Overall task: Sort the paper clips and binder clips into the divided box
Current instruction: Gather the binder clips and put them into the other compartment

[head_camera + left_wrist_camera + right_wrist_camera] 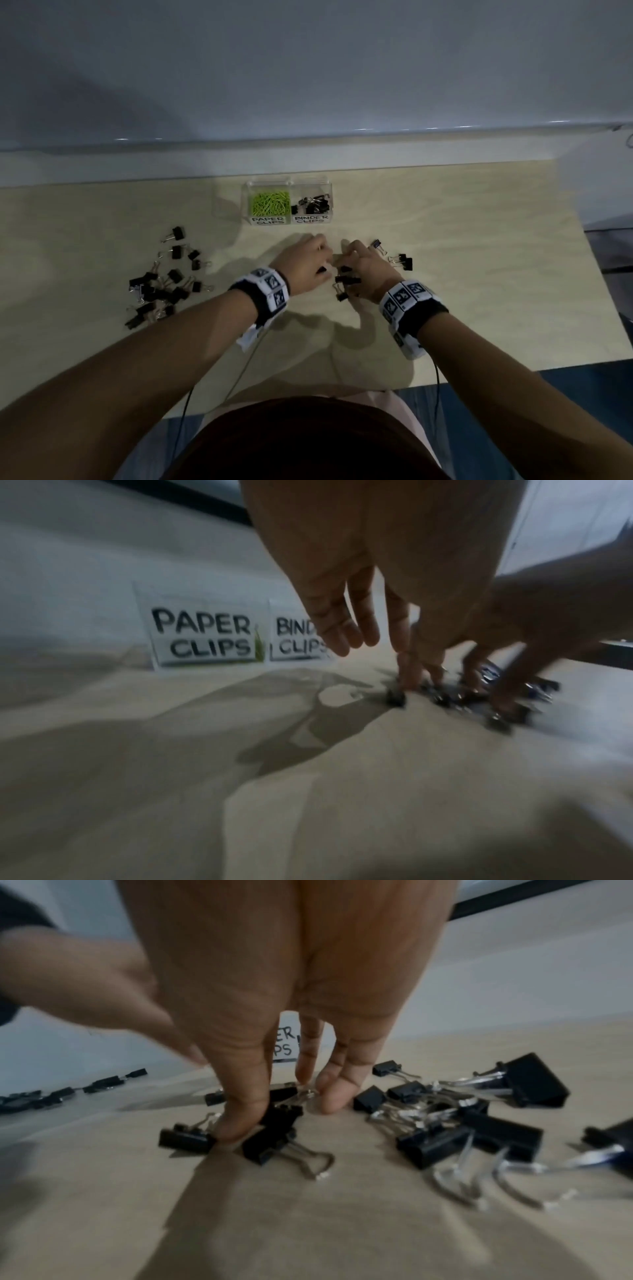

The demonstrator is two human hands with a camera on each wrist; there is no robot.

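Note:
A clear divided box (247,192) stands at the back of the table, with green paper clips (270,202) in the compartment labelled PAPER CLIPS and black binder clips (313,205) in the one labelled BINDER CLIPS. Both hands are down together on a small scatter of binder clips (346,281) in front of the box. My left hand (320,257) points its fingers down, and one fingertip touches a small clip (396,697) while the thumb stays apart. My right hand (282,1119) has its thumb and fingertips on the table with clips (274,1139) between them.
A large pile of binder clips (161,287) lies at the left of the wooden table (479,240). A few more clips (401,262) sit just right of the right hand. The table's near edge is close to my body, and a wall runs behind the box.

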